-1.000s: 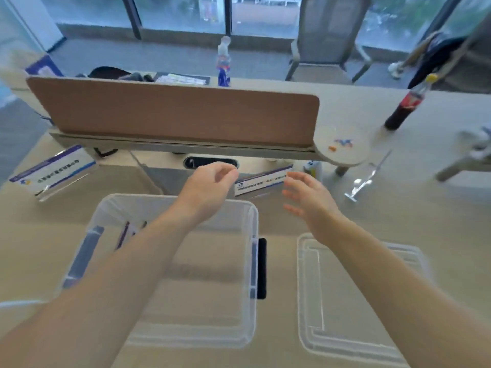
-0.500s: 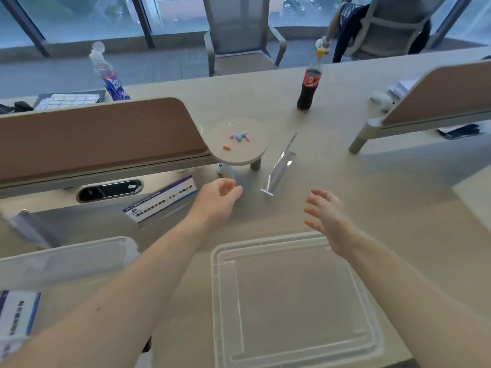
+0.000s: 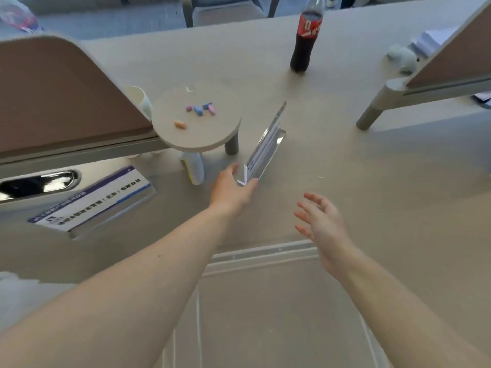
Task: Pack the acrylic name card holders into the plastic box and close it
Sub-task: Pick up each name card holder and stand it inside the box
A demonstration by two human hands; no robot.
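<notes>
A clear acrylic name card holder [image 3: 265, 144] stands edge-on in the middle of the table. My left hand [image 3: 231, 191] is at its near end, thumb and fingers spread on either side of the corner, touching it. My right hand [image 3: 320, 223] hovers open to the right, above the table, holding nothing. A second name card holder [image 3: 93, 200] with a white and blue card leans at the left. The clear plastic lid [image 3: 265, 301] lies flat at the bottom. A corner of the plastic box [image 3: 16, 290] shows at the lower left edge.
A brown desk divider [image 3: 58, 94] runs along the left with a round shelf [image 3: 196, 120] carrying several small coloured pieces. A small white bottle [image 3: 195, 167] stands under the shelf. A cola bottle [image 3: 304, 41] stands far back; another divider [image 3: 446, 67] is at the right.
The view swung right, away from the box. My left hand reached forward from beside the flat holder to the near end of the edge-on holder. My right hand stayed open.
</notes>
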